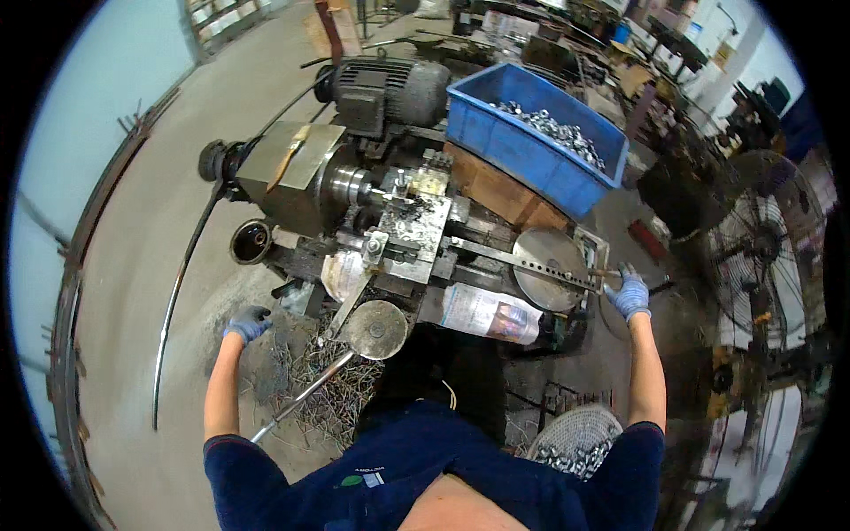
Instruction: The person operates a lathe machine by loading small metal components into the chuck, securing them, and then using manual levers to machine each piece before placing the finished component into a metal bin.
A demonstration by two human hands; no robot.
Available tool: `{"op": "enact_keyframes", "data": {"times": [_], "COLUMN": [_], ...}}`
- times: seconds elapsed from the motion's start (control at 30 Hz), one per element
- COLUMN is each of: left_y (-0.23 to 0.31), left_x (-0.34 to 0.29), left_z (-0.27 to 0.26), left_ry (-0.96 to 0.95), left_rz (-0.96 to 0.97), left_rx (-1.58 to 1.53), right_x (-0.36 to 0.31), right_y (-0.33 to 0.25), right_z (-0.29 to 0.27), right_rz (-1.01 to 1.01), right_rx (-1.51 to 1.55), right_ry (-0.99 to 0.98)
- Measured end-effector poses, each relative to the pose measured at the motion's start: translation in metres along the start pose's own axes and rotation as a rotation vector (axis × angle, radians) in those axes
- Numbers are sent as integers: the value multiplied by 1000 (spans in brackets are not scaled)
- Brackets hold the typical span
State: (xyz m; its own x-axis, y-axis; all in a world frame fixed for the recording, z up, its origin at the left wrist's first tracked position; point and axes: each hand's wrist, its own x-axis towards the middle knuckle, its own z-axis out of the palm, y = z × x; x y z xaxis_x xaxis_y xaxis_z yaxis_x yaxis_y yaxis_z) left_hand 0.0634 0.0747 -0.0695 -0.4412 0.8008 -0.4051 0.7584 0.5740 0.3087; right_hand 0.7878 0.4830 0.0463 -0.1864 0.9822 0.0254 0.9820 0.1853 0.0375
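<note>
My left hand, in a grey-blue work glove, hangs in the air left of a small lathe-like machine. Its fingers are loosely bent and hold nothing. The nearest part is a round open metal cup on the machine's side. At the right end of a perforated metal bar, my gloved right hand has its fingers spread; whether it touches the bar is unclear. Behind the bar sits a round metal disc. A long lever with a round plate stands between my arms.
Beyond the machine, a blue bin holds many small metal parts, beside an electric motor. A brush lies on the headstock. Metal shavings cover the floor at lower left. A basket of parts and a fan stand right.
</note>
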Motion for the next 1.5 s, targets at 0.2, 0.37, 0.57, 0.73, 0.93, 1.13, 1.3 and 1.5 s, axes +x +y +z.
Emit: {"op": "enact_keyframes", "data": {"times": [0.2, 0.37, 0.57, 0.73, 0.93, 1.13, 1.3, 1.5], "left_y": [49, 126, 138, 145, 127, 156, 151, 140], "left_x": [-110, -160, -142, -136, -126, -135, -134, -132], "left_z": [-4, -5, 48, 50, 63, 41, 44, 53], "left_ry": [-79, -204, -145, -109, -20, -12, -111, -99], "left_rz": [60, 240, 209, 173, 255, 265, 145, 211], "left_rx": [-386, -327, -62, -50, -20, -39, -13, -108], "right_x": [43, 33, -45, -122, -150, -159, -147, -58], "right_y": [36, 55, 55, 28, 0, 4, 3, 42], "right_z": [38, 45, 60, 69, 66, 74, 82, 65], "right_rz": [152, 224, 224, 326, 398, 405, 368, 288], "right_rx": [-203, -162, -72, 15, 56, 111, 36, -164], "right_ry": [-163, -144, -58, 35, 1, 46, 176, 73]}}
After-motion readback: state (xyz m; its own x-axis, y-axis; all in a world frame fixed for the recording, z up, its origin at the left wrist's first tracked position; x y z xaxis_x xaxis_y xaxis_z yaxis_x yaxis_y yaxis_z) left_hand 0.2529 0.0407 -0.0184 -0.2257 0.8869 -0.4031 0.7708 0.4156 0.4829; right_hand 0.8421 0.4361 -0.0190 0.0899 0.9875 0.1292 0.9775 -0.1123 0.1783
